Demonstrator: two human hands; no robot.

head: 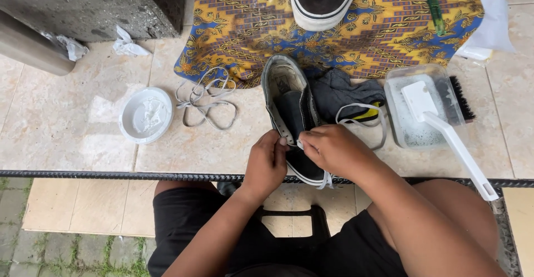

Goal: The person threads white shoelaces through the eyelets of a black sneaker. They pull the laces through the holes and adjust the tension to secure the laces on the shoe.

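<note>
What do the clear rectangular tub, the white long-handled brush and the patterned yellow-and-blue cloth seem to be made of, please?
The clear rectangular tub looks like thin transparent plastic: suds show through its glossy walls. The white long-handled brush seems moulded hard plastic, smooth and uniformly white. The patterned yellow-and-blue cloth appears to be woven fabric, probably cotton, matte, with soft wavy edges.

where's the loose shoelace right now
In the head view, the loose shoelace lies coiled on the tiled floor, left of the black shoe, between it and the white lid.
</note>
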